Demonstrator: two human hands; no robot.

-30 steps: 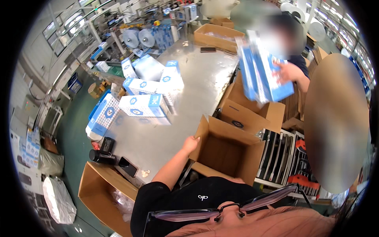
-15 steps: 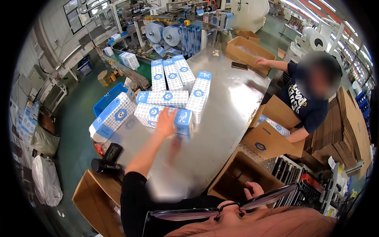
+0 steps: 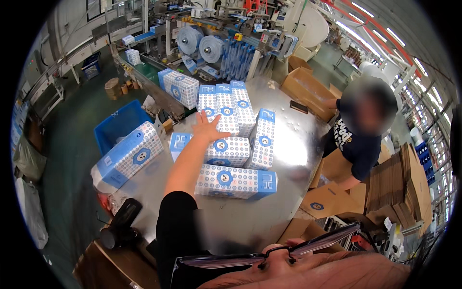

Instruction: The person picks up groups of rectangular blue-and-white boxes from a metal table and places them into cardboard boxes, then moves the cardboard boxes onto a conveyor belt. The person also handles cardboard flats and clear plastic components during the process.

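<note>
My left hand (image 3: 208,129) reaches across the metal table with its fingers spread, over the near ends of a row of blue-and-white printed packs (image 3: 225,102). Whether the fingertips touch them is hard to make out. Just under my wrist a pack (image 3: 231,150) lies crosswise, and in front of it is another crosswise pack (image 3: 226,178). To the right, one pack (image 3: 263,139) points away from me. At the left table edge rests a pack (image 3: 130,156) with a loose clear end. Of my right hand (image 3: 294,242) only a sliver shows behind the glasses; its fingers are hidden.
Another pack (image 3: 179,87) stands by the conveyor at the table's far left. A blue bin (image 3: 120,126) is on the left, near a black tool-like device (image 3: 122,224). On the right a co-worker (image 3: 358,139) reaches into a carton (image 3: 332,197). A phone (image 3: 299,107) lies on the table.
My left hand has left the nearest crosswise pack and moved farther away to the row. The pack on the conveyor has come up beside the row. The whole view has shifted.
</note>
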